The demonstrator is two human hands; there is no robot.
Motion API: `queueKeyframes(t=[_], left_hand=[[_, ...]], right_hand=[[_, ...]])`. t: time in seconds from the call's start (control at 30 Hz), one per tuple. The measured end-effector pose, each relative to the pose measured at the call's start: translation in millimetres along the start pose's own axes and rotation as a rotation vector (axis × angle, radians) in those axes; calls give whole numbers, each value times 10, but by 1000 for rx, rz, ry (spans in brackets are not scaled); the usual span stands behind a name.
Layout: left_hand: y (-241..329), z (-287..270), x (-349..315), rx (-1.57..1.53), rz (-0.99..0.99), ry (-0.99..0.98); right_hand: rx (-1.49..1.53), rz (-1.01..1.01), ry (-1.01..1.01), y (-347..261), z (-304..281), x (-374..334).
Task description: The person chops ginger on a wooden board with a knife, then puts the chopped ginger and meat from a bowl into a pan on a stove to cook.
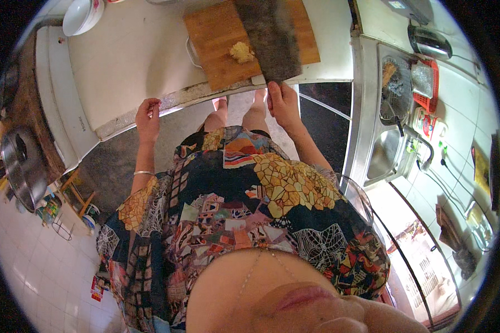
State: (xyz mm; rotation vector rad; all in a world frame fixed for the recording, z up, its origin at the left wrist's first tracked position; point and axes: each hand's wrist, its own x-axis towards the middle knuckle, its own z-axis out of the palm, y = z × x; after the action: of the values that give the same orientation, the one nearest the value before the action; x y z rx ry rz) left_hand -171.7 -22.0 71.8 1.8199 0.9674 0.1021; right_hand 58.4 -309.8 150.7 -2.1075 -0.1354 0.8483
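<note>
A wide, dark cleaver [272, 44] lies slanted over the right part of a wooden cutting board [222, 64] at the counter's front. My right hand [283, 105] is closed at the cleaver's near end, just off the counter edge. Left of the blade, a small heap of chopped pale yellow food [241, 52] rests on the board; its kind is too small to tell. My left hand [148, 119] hangs by the counter's front edge, away from the board. Its fingers are curled toward the thumb, and I cannot see whether anything is between them.
White bowls [82, 15] stand at the counter's far left. A lidded dark pan [25, 166] is at the left. To the right are a steel sink [384, 152] with a tap [425, 150], a red basket [432, 100] and a dark kettle [429, 42].
</note>
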Motion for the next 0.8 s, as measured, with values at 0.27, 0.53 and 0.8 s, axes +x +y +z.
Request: queueKeyframes(t=[0.27,0.53,0.8], left_hand=[[258,120,-21,8,13,-87],[392,322,35,43,33,-173],[890,733,447,378,600,-226]], right_hand=[[-98,244,-214,470,272,174],[-100,152,-85,695,219,154],[573,387,-438,629,-171,170]])
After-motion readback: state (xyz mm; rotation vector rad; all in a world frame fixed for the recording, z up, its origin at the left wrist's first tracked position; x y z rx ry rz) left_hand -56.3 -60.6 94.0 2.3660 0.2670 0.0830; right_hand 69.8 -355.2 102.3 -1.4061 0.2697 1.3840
